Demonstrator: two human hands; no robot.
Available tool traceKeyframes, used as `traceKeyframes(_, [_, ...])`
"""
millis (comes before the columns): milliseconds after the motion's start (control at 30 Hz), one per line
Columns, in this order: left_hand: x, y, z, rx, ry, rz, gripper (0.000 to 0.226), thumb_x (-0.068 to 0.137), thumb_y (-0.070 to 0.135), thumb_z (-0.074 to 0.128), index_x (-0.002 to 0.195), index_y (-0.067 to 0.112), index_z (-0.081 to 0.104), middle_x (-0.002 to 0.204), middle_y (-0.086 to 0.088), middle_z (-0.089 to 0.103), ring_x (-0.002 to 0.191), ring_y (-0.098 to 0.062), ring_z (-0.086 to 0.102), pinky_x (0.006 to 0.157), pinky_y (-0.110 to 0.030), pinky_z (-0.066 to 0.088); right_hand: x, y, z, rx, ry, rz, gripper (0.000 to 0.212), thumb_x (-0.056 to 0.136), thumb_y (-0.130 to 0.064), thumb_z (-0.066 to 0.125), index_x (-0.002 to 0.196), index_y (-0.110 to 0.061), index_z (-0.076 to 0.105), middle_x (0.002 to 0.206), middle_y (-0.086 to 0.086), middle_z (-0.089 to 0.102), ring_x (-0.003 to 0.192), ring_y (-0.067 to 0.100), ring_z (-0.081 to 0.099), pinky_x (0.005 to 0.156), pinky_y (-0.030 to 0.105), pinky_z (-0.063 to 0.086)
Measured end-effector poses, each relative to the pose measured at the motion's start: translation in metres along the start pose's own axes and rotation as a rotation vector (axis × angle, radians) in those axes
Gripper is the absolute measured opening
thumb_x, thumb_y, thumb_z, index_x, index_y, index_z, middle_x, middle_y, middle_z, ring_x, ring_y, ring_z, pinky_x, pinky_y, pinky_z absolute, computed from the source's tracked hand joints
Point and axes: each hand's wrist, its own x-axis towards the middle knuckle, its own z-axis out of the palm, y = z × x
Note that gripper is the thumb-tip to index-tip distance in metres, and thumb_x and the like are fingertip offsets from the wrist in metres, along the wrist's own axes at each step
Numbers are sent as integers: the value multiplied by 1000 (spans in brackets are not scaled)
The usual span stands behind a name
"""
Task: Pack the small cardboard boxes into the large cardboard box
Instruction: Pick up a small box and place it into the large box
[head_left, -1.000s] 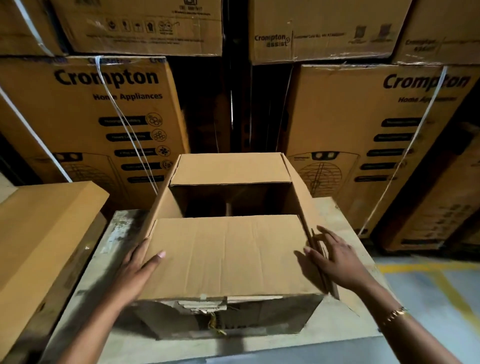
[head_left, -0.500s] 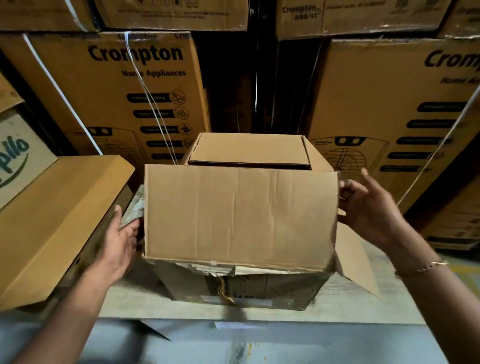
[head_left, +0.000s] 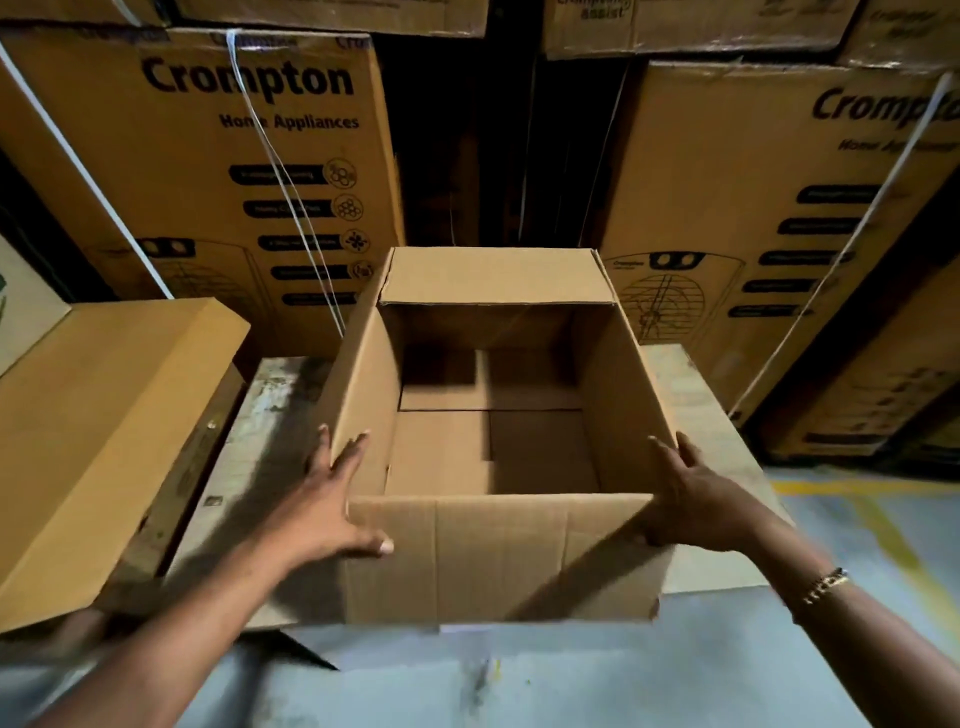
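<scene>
Both hands lie flat against the large cardboard box (head_left: 493, 561), neither curled round it. The left hand (head_left: 332, 512) spreads straight fingers up the outside of the left wall, with its thumb across the near panel. The right hand (head_left: 696, 499) presses straight fingers along the outside of the right wall at the near corner.

At far left a plain brown carton (head_left: 104, 415) slopes toward the camera, its right edge just beside the pale platform (head_left: 249, 467). A strip of bare platform runs between that carton and the box, and the left forearm crosses it. Behind it stands a tall Crompton carton (head_left: 208, 156) bound by white straps (head_left: 280, 171), close to the box's far left corner.

The box sits on the platform in the middle of the view, mouth up. Its left and right flaps stand upright and the far flap (head_left: 493, 275) tips slightly inward. The near panel hangs down in front, its lower edge past the platform's front edge. The cardboard is plain, creased brown, and the bottom flaps show inside with seams between them.

To the right a narrower strip of platform lies beside the box. A second Crompton carton (head_left: 753, 208) rises behind it. A bracelet (head_left: 826, 584) circles the right wrist. Grey floor (head_left: 571, 675) opens at the near and right sides, crossed by a yellow line (head_left: 883, 525).
</scene>
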Motion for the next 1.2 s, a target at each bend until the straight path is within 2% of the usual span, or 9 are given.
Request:
traceKeyframes(133, [10, -4, 7, 0, 149, -22, 107, 51, 73, 83, 142, 25, 53, 166, -6, 2, 141, -30, 38, 115, -40, 35, 3, -9, 11, -46, 197, -4, 78, 67, -49, 88, 132, -19, 57, 147, 10, 36, 99, 25, 64, 82, 35, 59])
traceKeyframes(233, [9, -7, 10, 16, 162, 5, 76, 50, 72, 84, 109, 27, 69, 162, -6, 16, 131, -28, 47, 110, -37, 41, -3, -7, 11, -82, 205, -9, 51, 69, -51, 86, 108, -22, 71, 130, 0, 44, 85, 20, 61, 74, 34, 58])
traceKeyframes(333, [6, -6, 12, -7, 196, 35, 72, 53, 66, 86, 112, 32, 62, 164, -7, 15, 133, -31, 46, 108, -40, 43, -4, -2, 12, -53, 213, -24, 60, 68, -51, 87, 116, -18, 70, 134, -3, 44, 90, 22, 60, 69, 29, 56])
traceKeyframes(433, [1, 2, 13, -71, 189, 28, 125, 57, 59, 88, 157, 36, 16, 168, -5, -2, 146, -34, 29, 113, -46, 34, -5, 7, 14, -37, 253, -41, 68, 66, -54, 88, 119, -18, 66, 134, -5, 46, 91, 21, 60, 66, 28, 53])
traceKeyframes(500, [-4, 12, 16, -90, 198, 40, 143, 58, 57, 88, 156, 38, -15, 167, -4, -6, 148, -34, 24, 114, -48, 32, -6, 15, 14, -26, 265, -41, 68, 66, -54, 88, 119, -19, 64, 130, -5, 48, 90, 20, 59, 65, 28, 54])
traceKeyframes(600, [-12, 35, 28, -106, 222, 46, 149, 62, 51, 88, 147, 39, -34, 166, -3, -9, 148, -33, 25, 111, -47, 37, -9, 36, 11, -23, 269, -57, 64, 66, -53, 88, 115, -20, 64, 129, -6, 51, 88, 19, 60, 62, 25, 50])
traceKeyframes(733, [-15, 71, 49, -117, 212, 60, 147, 62, 54, 87, 147, 39, -32, 166, 0, -15, 147, -31, 29, 108, -40, 40, -18, 79, 3, -38, 255, -49, 67, 65, -54, 88, 117, -19, 64, 131, -7, 49, 87, 17, 59, 60, 22, 46])
traceKeyframes(867, [-14, 120, 75, -112, 215, 93, 149, 57, 60, 87, 152, 35, -25, 167, -1, -13, 143, -32, 37, 108, -39, 44, -30, 140, -8, -75, 243, -30, 72, 62, -59, 87, 117, -21, 63, 142, -8, 45, 93, 22, 65, 69, 33, 56])
traceKeyframes(1200, [-32, 265, 134, -105, 220, 43, 149, 60, 59, 87, 156, 20, -21, 166, -3, -15, 151, -28, 21, 116, -36, 30, -56, 285, -39, -72, 211, -45, 70, 69, -53, 86, 123, -20, 58, 156, 0, 36, 94, 23, 67, 70, 29, 60])
